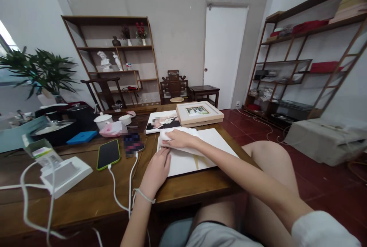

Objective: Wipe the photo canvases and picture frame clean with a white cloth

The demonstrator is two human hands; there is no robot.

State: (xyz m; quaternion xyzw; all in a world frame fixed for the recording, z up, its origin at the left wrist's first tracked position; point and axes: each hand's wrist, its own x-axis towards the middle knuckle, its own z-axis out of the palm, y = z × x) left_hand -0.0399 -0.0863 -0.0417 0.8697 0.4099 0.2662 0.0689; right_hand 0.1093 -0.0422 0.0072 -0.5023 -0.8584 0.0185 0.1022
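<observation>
A white board [183, 167] with a few yellowish marks lies flat at the table's front edge. Over its upper left part a crumpled white cloth [190, 143] is spread. My right hand [180, 139] crosses above the board and presses on this cloth, its fingers curled over the left end. Just below, my left hand [160, 164] rests at the board's left edge, fingers stretched out and lying on it, their tips close to the cloth; the thumb is hidden. Behind the cloth are a photo print panel [160, 121] and a light wooden picture frame [183, 114].
On the wooden table [94, 201], a green-edged phone [108, 154] and a second phone [133, 142] trail white charging cables [129, 186]. An opened white box [67, 176], a blue case [82, 137], a pink bag [113, 129] and a white teapot [103, 121] stand to the left.
</observation>
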